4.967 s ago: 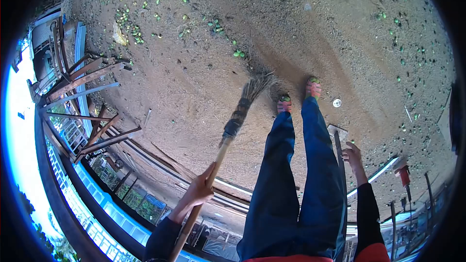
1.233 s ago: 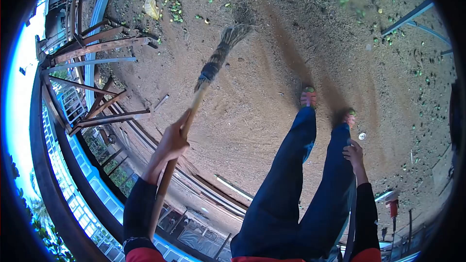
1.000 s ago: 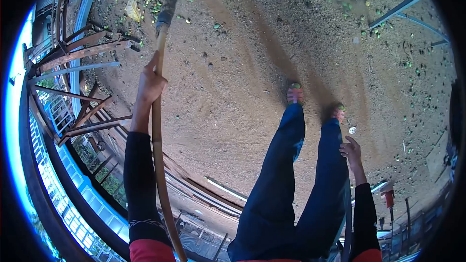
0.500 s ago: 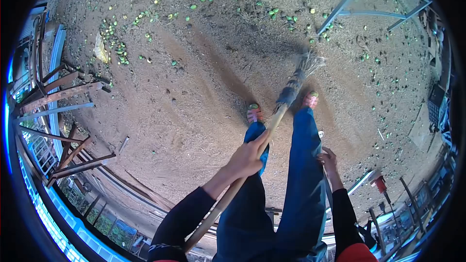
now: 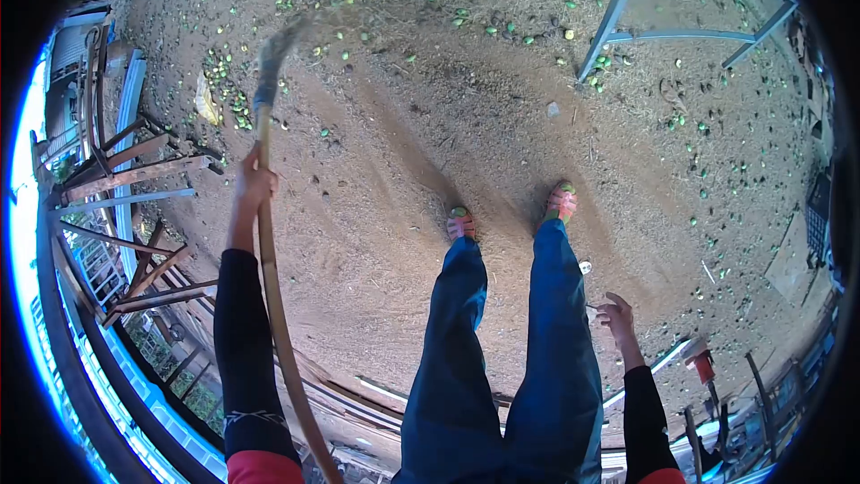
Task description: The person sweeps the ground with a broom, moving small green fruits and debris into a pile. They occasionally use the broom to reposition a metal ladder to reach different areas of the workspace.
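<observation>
My left hand (image 5: 257, 181) is wrapped around the wooden handle of a long broom (image 5: 273, 296). The handle runs from the bottom of the view up past my hand. Its bristle end (image 5: 276, 58), bound with dark wrapping, is at the upper left, near a pile of green and yellow fallen fruit (image 5: 235, 94). Motion blurs the bristle tips. My right hand (image 5: 616, 318) hangs beside my right leg, with fingers loosely bent and apart and nothing visible in them. Bare brown dirt (image 5: 376, 224) lies around my sandalled feet.
Rusty metal beams (image 5: 134, 179) jut in from the left. A grey metal frame (image 5: 614, 13) stands at the upper right. Fallen fruit and leaves are scattered across the far ground. A red-handled tool (image 5: 703, 363) is at the lower right, and a dark crate (image 5: 818, 215) at the right edge.
My left hand has swung the broom from right to left, its bristles going from ahead of my right foot to the upper left. My right hand has moved slightly away from my leg.
</observation>
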A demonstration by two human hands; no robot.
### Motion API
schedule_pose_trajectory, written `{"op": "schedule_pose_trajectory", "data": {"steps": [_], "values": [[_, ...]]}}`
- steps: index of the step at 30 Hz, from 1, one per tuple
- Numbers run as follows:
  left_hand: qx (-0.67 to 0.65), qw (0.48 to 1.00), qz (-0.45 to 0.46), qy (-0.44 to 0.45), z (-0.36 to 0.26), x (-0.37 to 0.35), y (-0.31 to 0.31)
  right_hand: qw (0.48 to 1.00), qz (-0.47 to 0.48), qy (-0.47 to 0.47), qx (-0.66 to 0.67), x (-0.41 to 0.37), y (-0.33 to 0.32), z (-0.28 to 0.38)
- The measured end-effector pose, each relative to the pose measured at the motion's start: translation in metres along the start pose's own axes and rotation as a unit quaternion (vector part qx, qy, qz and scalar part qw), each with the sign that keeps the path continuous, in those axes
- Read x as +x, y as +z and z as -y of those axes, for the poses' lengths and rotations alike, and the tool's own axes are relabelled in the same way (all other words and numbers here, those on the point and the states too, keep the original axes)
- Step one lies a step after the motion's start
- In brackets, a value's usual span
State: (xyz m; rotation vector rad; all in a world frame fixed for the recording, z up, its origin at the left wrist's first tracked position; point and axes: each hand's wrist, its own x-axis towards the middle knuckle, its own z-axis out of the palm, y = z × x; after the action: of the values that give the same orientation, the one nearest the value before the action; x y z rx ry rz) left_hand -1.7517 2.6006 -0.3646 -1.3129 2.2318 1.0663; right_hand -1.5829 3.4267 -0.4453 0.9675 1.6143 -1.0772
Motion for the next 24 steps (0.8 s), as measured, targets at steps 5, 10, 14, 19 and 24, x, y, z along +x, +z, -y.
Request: {"op": "schedule_pose_trajectory", "data": {"steps": [5,10,14,19,24], "values": [[0.023,0.999,0.025,0.03,-0.018,-0.098,-0.032,0.998,-0.017,0.012,0.056,0.012,-0.039,0.004],[-0.153,0.952,0.26,-0.051,-0.093,-0.28,0.066,0.999,0.003,0.052,0.0,0.024,-0.039,0.005],[-0.186,0.879,0.43,-0.083,-0.122,-0.311,0.194,0.999,0.024,0.026,-0.002,0.025,-0.018,0.041],[-0.181,0.906,0.376,-0.067,-0.113,-0.255,0.254,0.998,0.049,-0.029,-0.006,0.011,-0.005,0.086],[-0.15,0.955,0.254,0.011,-0.073,-0.163,0.207,0.999,0.013,-0.039,-0.027,0.014,-0.034,0.078]]}}
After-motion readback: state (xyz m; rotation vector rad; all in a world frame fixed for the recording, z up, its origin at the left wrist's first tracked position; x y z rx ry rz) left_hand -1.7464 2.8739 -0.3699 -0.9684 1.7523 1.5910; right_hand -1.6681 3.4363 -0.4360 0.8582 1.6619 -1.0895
